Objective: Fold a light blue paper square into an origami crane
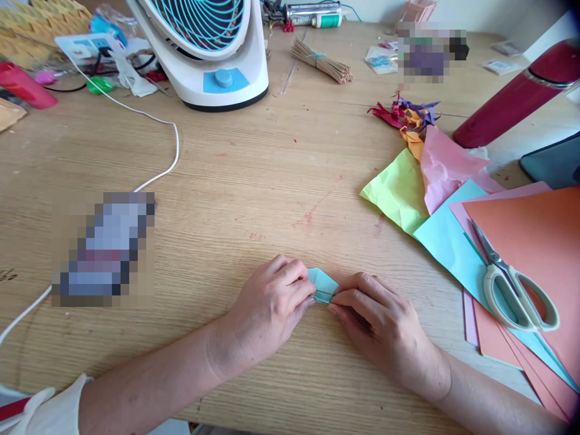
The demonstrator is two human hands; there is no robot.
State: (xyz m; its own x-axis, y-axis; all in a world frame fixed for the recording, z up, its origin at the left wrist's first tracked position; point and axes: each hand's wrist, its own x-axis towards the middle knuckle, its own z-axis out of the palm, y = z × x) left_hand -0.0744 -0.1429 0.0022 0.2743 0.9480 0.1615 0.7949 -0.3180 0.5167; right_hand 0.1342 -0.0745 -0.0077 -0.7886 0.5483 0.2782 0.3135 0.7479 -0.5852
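I see both hands at the near middle of the tabletop, meeting over a small folded blue paper. My left hand lies knuckles up, its fingers curled down tight on the paper's left end. My right hand comes in from the right, its fingers drawn together and pinching the paper's right end against the wood. The paper lies flat between the two hands, only its middle showing. To the right, well apart, coloured sheets lie fanned out with scissors on top. Farther back a heap of small folded pieces sits beside a red bottle. At the far middle stands a white fan, with a stick bundle to its right. A white cable runs along the left side.
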